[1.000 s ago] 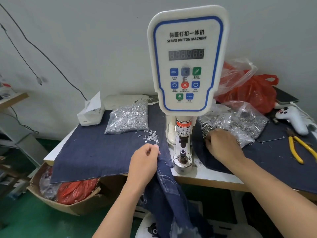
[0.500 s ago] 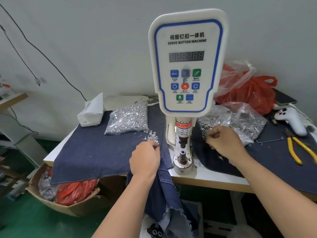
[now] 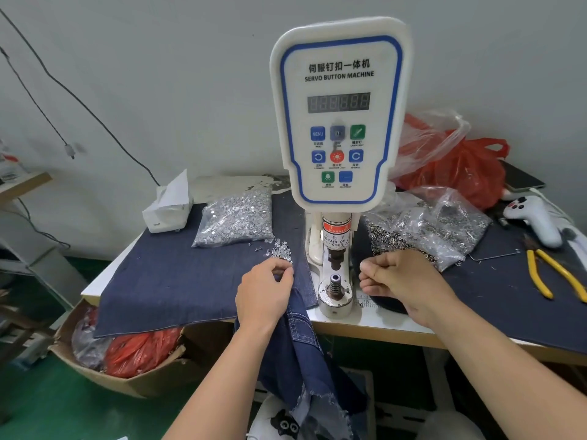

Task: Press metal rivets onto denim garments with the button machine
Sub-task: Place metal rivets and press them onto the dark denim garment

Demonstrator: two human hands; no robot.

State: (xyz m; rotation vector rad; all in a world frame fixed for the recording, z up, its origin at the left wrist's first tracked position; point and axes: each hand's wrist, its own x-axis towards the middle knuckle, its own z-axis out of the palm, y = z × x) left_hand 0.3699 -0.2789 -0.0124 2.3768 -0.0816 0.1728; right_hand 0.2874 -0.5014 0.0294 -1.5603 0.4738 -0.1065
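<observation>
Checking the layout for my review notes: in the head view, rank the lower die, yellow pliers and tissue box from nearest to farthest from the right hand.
1. Lower die: just left of the right hand, on the machine base.
2. Yellow pliers: off to the right, on the dark cloth.
3. Tissue box: far left, at the table's back edge.
</observation>
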